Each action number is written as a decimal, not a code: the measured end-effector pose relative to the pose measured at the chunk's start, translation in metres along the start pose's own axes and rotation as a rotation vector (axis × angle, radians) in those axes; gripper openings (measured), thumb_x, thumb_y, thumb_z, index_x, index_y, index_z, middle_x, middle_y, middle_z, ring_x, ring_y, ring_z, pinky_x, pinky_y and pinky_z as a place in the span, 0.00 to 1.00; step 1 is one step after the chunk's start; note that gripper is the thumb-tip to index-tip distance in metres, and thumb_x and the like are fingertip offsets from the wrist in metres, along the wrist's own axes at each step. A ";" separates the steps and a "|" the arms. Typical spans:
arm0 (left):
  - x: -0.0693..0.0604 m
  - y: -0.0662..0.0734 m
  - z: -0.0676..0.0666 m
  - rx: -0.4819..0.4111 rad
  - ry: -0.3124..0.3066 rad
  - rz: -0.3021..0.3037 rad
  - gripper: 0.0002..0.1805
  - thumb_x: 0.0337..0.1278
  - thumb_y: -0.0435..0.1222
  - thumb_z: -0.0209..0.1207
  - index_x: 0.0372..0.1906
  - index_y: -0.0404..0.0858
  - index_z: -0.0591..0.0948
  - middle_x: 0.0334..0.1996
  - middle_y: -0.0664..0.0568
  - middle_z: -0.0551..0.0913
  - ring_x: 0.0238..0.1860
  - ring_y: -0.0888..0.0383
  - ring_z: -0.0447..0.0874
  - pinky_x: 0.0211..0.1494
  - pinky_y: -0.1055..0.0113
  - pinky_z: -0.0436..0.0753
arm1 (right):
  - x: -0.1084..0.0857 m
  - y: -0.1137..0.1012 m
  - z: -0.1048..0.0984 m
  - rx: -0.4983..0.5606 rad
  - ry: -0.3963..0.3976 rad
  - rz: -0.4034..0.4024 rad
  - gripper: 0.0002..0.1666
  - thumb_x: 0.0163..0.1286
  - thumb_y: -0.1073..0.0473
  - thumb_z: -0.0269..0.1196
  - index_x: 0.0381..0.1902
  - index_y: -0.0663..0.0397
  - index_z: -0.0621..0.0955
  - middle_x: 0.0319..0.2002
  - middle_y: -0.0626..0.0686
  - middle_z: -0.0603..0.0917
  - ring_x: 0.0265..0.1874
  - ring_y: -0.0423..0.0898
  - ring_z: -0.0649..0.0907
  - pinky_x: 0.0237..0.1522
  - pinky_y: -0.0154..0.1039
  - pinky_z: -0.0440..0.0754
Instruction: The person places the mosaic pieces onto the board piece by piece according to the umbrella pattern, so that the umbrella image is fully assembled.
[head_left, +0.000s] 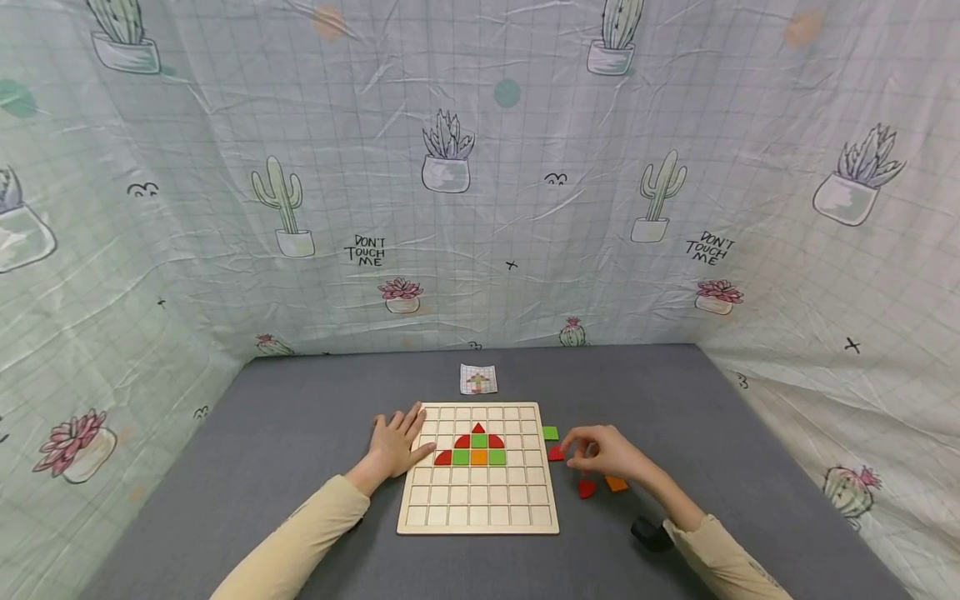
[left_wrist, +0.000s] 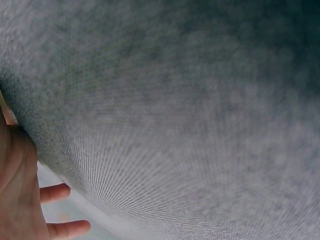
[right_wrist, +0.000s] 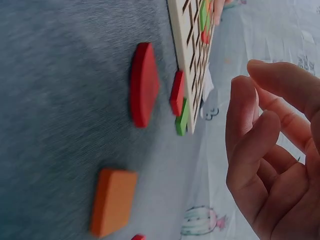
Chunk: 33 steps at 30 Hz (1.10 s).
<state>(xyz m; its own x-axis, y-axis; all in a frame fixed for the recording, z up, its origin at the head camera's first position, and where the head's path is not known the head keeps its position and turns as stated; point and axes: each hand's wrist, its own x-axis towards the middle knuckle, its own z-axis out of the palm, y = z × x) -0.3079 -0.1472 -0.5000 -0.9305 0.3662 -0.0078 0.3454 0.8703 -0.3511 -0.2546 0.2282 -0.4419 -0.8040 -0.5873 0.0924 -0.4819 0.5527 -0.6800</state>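
A wooden grid board [head_left: 477, 517] lies on the grey table. Near its middle are an orange square [head_left: 478, 457], several green squares [head_left: 461, 457], a red triangle [head_left: 478, 428] and several curved red pieces [head_left: 443, 457]. The left hand [head_left: 392, 443] [left_wrist: 22, 200] rests with spread fingers at the board's left edge. Right of the board hovers the right hand [head_left: 606, 452] [right_wrist: 280, 145], its fingers bent, thumb and index close, no piece visible between them. Around it lie a green piece [head_left: 551, 433] [right_wrist: 182, 117], red pieces [head_left: 587, 489] [right_wrist: 144, 85] and an orange piece [head_left: 617, 483] [right_wrist: 114, 201].
A small card [head_left: 478, 380] with a printed grid and coloured figure lies beyond the board's far edge. A black object [head_left: 651, 534] is beside the right forearm. Cloth printed with cacti [head_left: 510, 208] hangs behind the table and on both sides.
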 end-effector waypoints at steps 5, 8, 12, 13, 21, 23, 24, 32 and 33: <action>0.001 0.000 0.002 0.002 -0.002 0.008 0.41 0.57 0.65 0.29 0.69 0.45 0.54 0.69 0.53 0.53 0.59 0.50 0.64 0.44 0.47 0.65 | -0.015 0.008 -0.001 0.019 0.018 0.008 0.12 0.58 0.60 0.63 0.39 0.60 0.79 0.21 0.50 0.78 0.14 0.39 0.74 0.20 0.30 0.72; 0.000 0.001 0.000 0.020 -0.014 0.006 0.41 0.57 0.65 0.28 0.69 0.45 0.53 0.70 0.53 0.52 0.59 0.50 0.64 0.44 0.48 0.65 | -0.023 0.013 -0.002 0.040 0.009 0.039 0.12 0.58 0.62 0.62 0.39 0.61 0.79 0.22 0.50 0.78 0.13 0.41 0.74 0.17 0.30 0.71; -0.001 0.002 -0.003 0.032 -0.021 0.000 0.42 0.56 0.66 0.23 0.69 0.45 0.53 0.70 0.54 0.52 0.59 0.50 0.64 0.45 0.48 0.65 | -0.030 0.017 -0.003 0.064 -0.023 0.084 0.12 0.57 0.64 0.62 0.40 0.62 0.79 0.22 0.51 0.79 0.11 0.39 0.73 0.14 0.30 0.70; -0.001 0.002 -0.004 0.034 -0.019 -0.001 0.42 0.56 0.66 0.23 0.69 0.45 0.53 0.70 0.54 0.52 0.58 0.50 0.64 0.45 0.48 0.65 | -0.031 0.018 -0.004 0.069 -0.032 0.090 0.13 0.57 0.64 0.62 0.41 0.62 0.78 0.22 0.51 0.79 0.11 0.38 0.73 0.14 0.31 0.70; -0.007 0.003 -0.018 0.016 -0.036 -0.006 0.39 0.58 0.64 0.27 0.68 0.45 0.56 0.69 0.53 0.54 0.59 0.51 0.64 0.46 0.48 0.65 | -0.032 0.024 -0.002 0.078 -0.079 0.117 0.17 0.52 0.59 0.67 0.40 0.60 0.79 0.23 0.50 0.78 0.12 0.33 0.72 0.13 0.31 0.70; -0.010 0.004 -0.026 0.007 -0.056 -0.005 0.39 0.59 0.63 0.29 0.68 0.44 0.56 0.69 0.53 0.54 0.59 0.51 0.64 0.47 0.48 0.65 | -0.031 0.026 0.000 0.077 -0.084 0.106 0.18 0.51 0.60 0.68 0.39 0.60 0.79 0.23 0.50 0.77 0.13 0.32 0.72 0.14 0.31 0.71; -0.011 0.004 -0.029 -0.004 -0.056 -0.004 0.38 0.59 0.63 0.31 0.68 0.44 0.56 0.69 0.52 0.55 0.59 0.51 0.64 0.47 0.48 0.65 | -0.032 0.027 0.001 0.078 -0.085 0.103 0.18 0.50 0.60 0.68 0.39 0.60 0.79 0.22 0.50 0.77 0.13 0.32 0.72 0.14 0.31 0.71; -0.014 0.005 -0.031 -0.046 -0.037 -0.004 0.38 0.60 0.62 0.31 0.68 0.43 0.56 0.69 0.52 0.55 0.59 0.50 0.64 0.46 0.47 0.65 | -0.030 0.025 0.005 0.052 -0.078 0.110 0.17 0.46 0.61 0.70 0.35 0.58 0.79 0.19 0.49 0.75 0.13 0.32 0.70 0.16 0.30 0.71; -0.015 0.005 -0.035 -0.059 -0.050 -0.009 0.38 0.59 0.62 0.34 0.68 0.43 0.57 0.68 0.52 0.56 0.60 0.50 0.63 0.47 0.46 0.65 | -0.029 0.024 0.005 0.044 -0.079 0.112 0.16 0.46 0.61 0.70 0.35 0.57 0.79 0.19 0.49 0.75 0.12 0.32 0.70 0.16 0.30 0.71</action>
<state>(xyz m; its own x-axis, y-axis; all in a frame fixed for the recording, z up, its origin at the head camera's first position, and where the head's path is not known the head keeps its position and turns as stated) -0.2884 -0.1366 -0.4690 -0.9379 0.3429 -0.0527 0.3426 0.8917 -0.2956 -0.2409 0.2553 -0.4649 -0.8213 -0.5689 -0.0418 -0.3736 0.5919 -0.7141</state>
